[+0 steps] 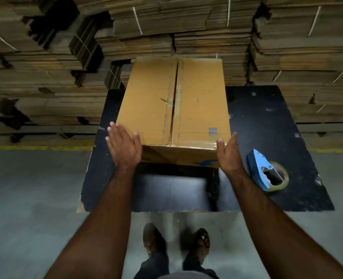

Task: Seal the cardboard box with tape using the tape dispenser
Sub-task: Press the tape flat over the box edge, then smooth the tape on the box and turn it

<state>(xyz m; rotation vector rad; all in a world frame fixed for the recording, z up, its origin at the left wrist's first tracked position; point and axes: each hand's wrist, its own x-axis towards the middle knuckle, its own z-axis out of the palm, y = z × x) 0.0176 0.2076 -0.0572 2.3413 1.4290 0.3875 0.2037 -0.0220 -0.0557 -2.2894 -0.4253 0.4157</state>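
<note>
A brown cardboard box [196, 101] stands on a black table [267, 121], its two top flaps folded down with a dark seam running away from me down the middle. My left hand [124, 146] is at the box's near left corner, fingers straight, thumb by the top edge. My right hand [228, 154] is at the near right corner, fingers straight too. Neither hand holds anything. A blue tape dispenser [267, 171] with a roll of clear tape lies on the table just right of my right wrist.
Tall stacks of flattened, strapped cardboard [196, 27] fill the whole background behind the table. The grey floor [25, 198] with a yellow line [36, 147] lies to the left and right. My feet [176, 240] stand below the table's near edge.
</note>
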